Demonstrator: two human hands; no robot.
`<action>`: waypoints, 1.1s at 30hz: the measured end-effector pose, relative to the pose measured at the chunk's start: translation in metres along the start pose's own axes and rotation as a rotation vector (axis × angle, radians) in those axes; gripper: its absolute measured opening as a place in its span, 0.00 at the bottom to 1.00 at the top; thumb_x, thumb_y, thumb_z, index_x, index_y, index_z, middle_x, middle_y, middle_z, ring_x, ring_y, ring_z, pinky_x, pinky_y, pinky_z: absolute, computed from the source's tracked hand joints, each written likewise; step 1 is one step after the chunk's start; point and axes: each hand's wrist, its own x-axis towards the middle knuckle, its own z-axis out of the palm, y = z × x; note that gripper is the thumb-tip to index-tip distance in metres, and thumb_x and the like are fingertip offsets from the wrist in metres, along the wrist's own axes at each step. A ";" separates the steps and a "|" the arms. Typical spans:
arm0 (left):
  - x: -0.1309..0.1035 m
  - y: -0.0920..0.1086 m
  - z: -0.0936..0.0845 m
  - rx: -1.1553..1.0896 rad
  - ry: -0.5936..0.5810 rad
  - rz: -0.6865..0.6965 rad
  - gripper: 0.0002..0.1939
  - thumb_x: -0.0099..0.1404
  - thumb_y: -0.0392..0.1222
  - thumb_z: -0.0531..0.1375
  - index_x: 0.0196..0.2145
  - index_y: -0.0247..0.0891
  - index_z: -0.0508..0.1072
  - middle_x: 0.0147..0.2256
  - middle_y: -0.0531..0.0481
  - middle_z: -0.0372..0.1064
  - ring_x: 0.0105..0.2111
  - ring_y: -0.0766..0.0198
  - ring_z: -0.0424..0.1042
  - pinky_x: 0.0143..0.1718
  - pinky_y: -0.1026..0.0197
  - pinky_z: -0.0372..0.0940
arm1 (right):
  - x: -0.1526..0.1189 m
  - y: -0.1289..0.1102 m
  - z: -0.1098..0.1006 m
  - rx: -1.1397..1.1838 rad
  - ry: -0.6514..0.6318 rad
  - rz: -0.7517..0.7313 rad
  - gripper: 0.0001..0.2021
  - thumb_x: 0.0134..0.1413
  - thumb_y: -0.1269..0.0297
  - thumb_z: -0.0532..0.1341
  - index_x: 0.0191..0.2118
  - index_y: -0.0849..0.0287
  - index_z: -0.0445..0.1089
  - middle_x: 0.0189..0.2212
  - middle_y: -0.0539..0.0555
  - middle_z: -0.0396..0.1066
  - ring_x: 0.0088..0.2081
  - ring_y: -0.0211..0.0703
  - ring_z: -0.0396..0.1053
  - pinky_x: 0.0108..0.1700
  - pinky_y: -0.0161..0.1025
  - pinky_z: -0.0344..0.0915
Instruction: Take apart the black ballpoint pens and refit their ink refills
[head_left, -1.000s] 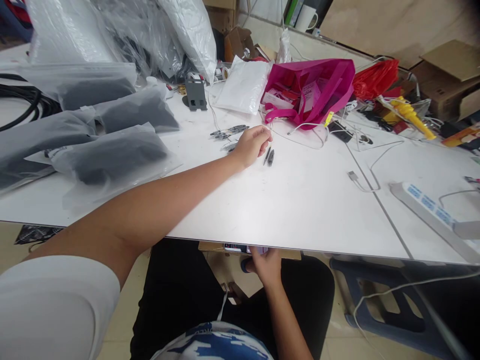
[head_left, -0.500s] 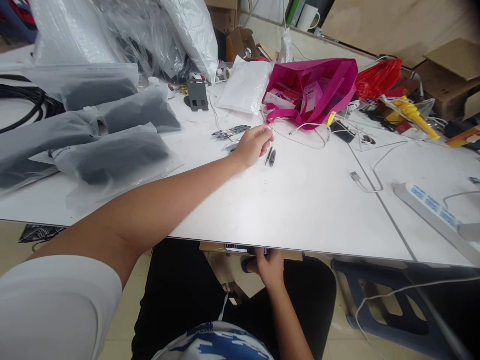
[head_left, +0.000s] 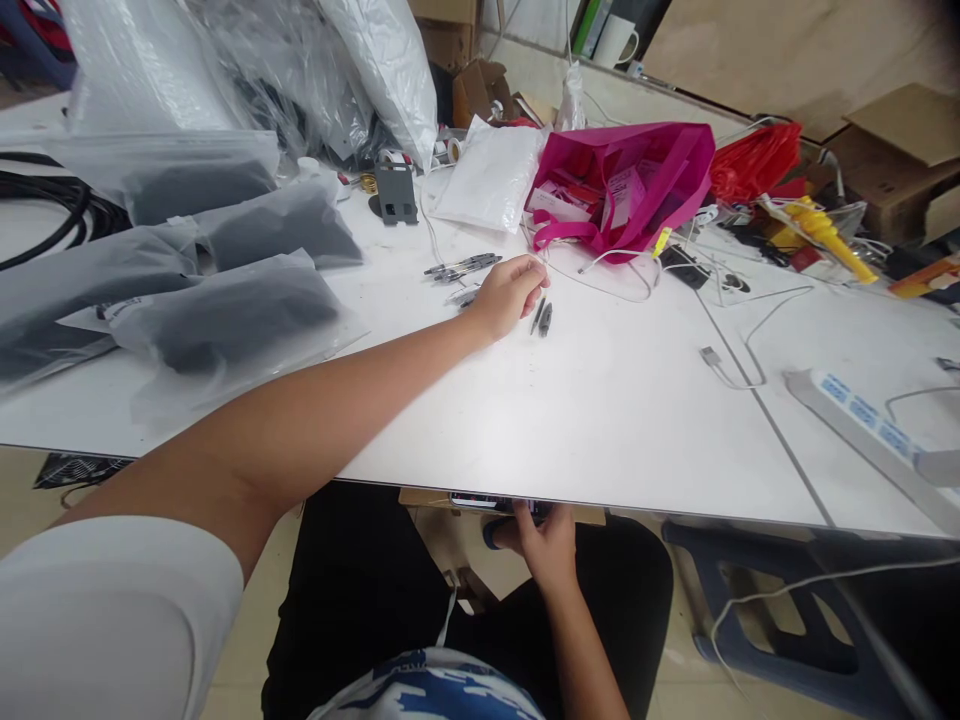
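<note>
My left hand (head_left: pixel 514 295) rests over the white table with its fingers curled together. Whatever lies in its fingertips is too small or hidden to make out. Just right of it are a thin dark rod (head_left: pixel 538 316) and a short dark pen part (head_left: pixel 546 320). Several dark pens (head_left: pixel 463 267) lie in a bunch to its left, with more small parts partly covered by the wrist. Below the table's front edge, my right hand (head_left: pixel 550 548) grips a phone (head_left: pixel 476 499), its thumb on the lit screen; the table edge hides part of the phone.
Grey items in clear plastic bags (head_left: pixel 232 305) fill the left side. A pink bag (head_left: pixel 622 190) with boxes stands behind my left hand, beside a white packet (head_left: pixel 495 175). Right are cables (head_left: pixel 750 345) and a power strip (head_left: pixel 862 420). A blue stool (head_left: pixel 765 600) stands below.
My left hand stays almost in the same spot with its fingers curled. My right hand has shifted very slightly to the right and down at the phone.
</note>
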 end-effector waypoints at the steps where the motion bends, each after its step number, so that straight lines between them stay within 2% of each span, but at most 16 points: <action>1: 0.000 0.000 0.000 0.001 -0.002 0.001 0.17 0.77 0.31 0.52 0.28 0.36 0.66 0.18 0.60 0.57 0.17 0.74 0.58 0.23 0.66 0.52 | -0.001 0.000 -0.003 -0.017 0.027 0.010 0.32 0.59 0.39 0.64 0.55 0.64 0.72 0.49 0.69 0.78 0.50 0.64 0.76 0.53 0.56 0.73; 3: -0.001 0.000 0.000 0.005 -0.002 0.003 0.17 0.77 0.31 0.52 0.28 0.36 0.66 0.18 0.60 0.57 0.18 0.74 0.58 0.23 0.67 0.52 | -0.004 -0.004 -0.009 -0.039 0.093 0.006 0.27 0.60 0.41 0.65 0.49 0.62 0.75 0.41 0.64 0.79 0.41 0.59 0.76 0.44 0.51 0.73; 5: -0.001 0.001 0.001 0.006 0.000 0.004 0.17 0.77 0.31 0.52 0.28 0.36 0.66 0.19 0.59 0.57 0.18 0.74 0.58 0.23 0.67 0.52 | -0.009 -0.015 -0.016 0.006 0.110 -0.063 0.18 0.63 0.46 0.64 0.37 0.58 0.75 0.31 0.58 0.76 0.33 0.51 0.73 0.37 0.45 0.70; 6: -0.001 0.001 0.001 0.007 0.002 0.003 0.17 0.77 0.32 0.52 0.28 0.36 0.66 0.19 0.59 0.57 0.18 0.74 0.58 0.23 0.67 0.52 | -0.013 -0.023 -0.019 0.056 0.079 -0.127 0.17 0.66 0.49 0.63 0.31 0.56 0.72 0.27 0.54 0.73 0.29 0.47 0.71 0.34 0.42 0.67; 8: -0.002 0.001 0.001 0.013 0.007 -0.006 0.17 0.77 0.32 0.53 0.28 0.36 0.66 0.19 0.59 0.56 0.18 0.74 0.58 0.23 0.67 0.52 | -0.020 -0.042 -0.025 0.152 -0.040 -0.284 0.23 0.69 0.56 0.60 0.21 0.54 0.62 0.19 0.50 0.64 0.23 0.40 0.63 0.29 0.39 0.61; 11: -0.001 0.001 0.001 0.021 0.015 -0.017 0.17 0.78 0.33 0.53 0.28 0.36 0.66 0.19 0.59 0.56 0.18 0.74 0.58 0.23 0.68 0.52 | -0.031 -0.078 -0.036 0.235 -0.158 -0.494 0.26 0.70 0.64 0.59 0.18 0.55 0.55 0.16 0.47 0.57 0.19 0.37 0.57 0.26 0.37 0.54; 13: -0.001 0.000 0.000 0.019 0.010 -0.016 0.17 0.78 0.33 0.53 0.28 0.36 0.66 0.19 0.60 0.56 0.18 0.75 0.57 0.24 0.68 0.52 | -0.031 -0.104 -0.049 0.293 -0.188 -0.609 0.23 0.68 0.67 0.59 0.19 0.54 0.57 0.16 0.47 0.56 0.19 0.37 0.57 0.26 0.38 0.54; 15: -0.001 0.000 0.000 0.015 0.006 -0.014 0.16 0.78 0.34 0.53 0.29 0.36 0.66 0.19 0.60 0.56 0.18 0.75 0.57 0.24 0.68 0.52 | -0.020 -0.131 -0.067 0.348 -0.139 -0.715 0.20 0.66 0.69 0.61 0.21 0.54 0.61 0.16 0.47 0.59 0.20 0.37 0.57 0.26 0.38 0.55; 18: 0.000 -0.002 -0.002 0.026 0.007 -0.004 0.16 0.77 0.33 0.53 0.29 0.36 0.66 0.20 0.60 0.57 0.19 0.75 0.58 0.24 0.68 0.53 | 0.029 -0.173 -0.102 0.339 0.031 -0.793 0.17 0.65 0.70 0.63 0.23 0.55 0.66 0.17 0.47 0.61 0.20 0.37 0.59 0.25 0.38 0.54; 20: 0.001 -0.002 -0.003 0.032 0.007 0.005 0.15 0.77 0.32 0.53 0.29 0.36 0.67 0.19 0.60 0.57 0.19 0.74 0.59 0.24 0.68 0.53 | 0.082 -0.203 -0.122 0.232 0.100 -0.714 0.16 0.65 0.66 0.64 0.24 0.55 0.68 0.19 0.47 0.63 0.21 0.36 0.59 0.26 0.38 0.54; 23: 0.002 -0.001 -0.004 0.024 0.018 0.013 0.16 0.77 0.32 0.53 0.29 0.36 0.66 0.19 0.60 0.57 0.18 0.74 0.58 0.24 0.67 0.53 | 0.172 -0.244 -0.134 -0.064 0.058 -0.542 0.15 0.64 0.61 0.65 0.25 0.57 0.73 0.17 0.45 0.59 0.23 0.35 0.56 0.30 0.40 0.55; 24: 0.002 0.000 -0.004 0.022 0.028 0.013 0.16 0.77 0.32 0.53 0.29 0.36 0.66 0.19 0.60 0.57 0.18 0.74 0.58 0.24 0.67 0.53 | 0.198 -0.254 -0.131 -0.186 0.013 -0.506 0.14 0.65 0.60 0.63 0.28 0.59 0.75 0.18 0.45 0.59 0.25 0.36 0.56 0.34 0.41 0.57; 25: 0.003 0.001 -0.004 0.021 0.041 0.011 0.16 0.77 0.32 0.53 0.29 0.36 0.66 0.19 0.60 0.57 0.18 0.74 0.58 0.24 0.67 0.53 | 0.220 -0.261 -0.126 -0.274 0.021 -0.478 0.14 0.65 0.61 0.62 0.28 0.60 0.75 0.19 0.46 0.60 0.26 0.36 0.57 0.36 0.43 0.58; 27: 0.003 0.002 -0.005 0.018 0.061 0.004 0.15 0.76 0.32 0.53 0.29 0.37 0.66 0.19 0.60 0.56 0.18 0.74 0.58 0.24 0.67 0.53 | 0.250 -0.264 -0.107 -0.360 -0.002 -0.431 0.14 0.65 0.60 0.60 0.30 0.61 0.75 0.23 0.51 0.68 0.28 0.36 0.59 0.38 0.44 0.58; 30: 0.005 0.001 -0.006 -0.002 0.061 0.001 0.15 0.76 0.32 0.53 0.29 0.36 0.66 0.19 0.60 0.56 0.18 0.74 0.57 0.24 0.67 0.52 | 0.266 -0.253 -0.078 -0.372 0.018 -0.429 0.14 0.65 0.59 0.59 0.31 0.62 0.75 0.28 0.55 0.73 0.30 0.36 0.59 0.42 0.44 0.58; 33: 0.008 -0.001 -0.006 -0.013 0.054 0.016 0.15 0.77 0.33 0.53 0.29 0.36 0.66 0.19 0.60 0.57 0.18 0.74 0.57 0.24 0.67 0.52 | 0.267 -0.241 -0.072 -0.372 -0.015 -0.432 0.15 0.66 0.59 0.60 0.29 0.60 0.73 0.25 0.51 0.70 0.30 0.35 0.59 0.41 0.43 0.58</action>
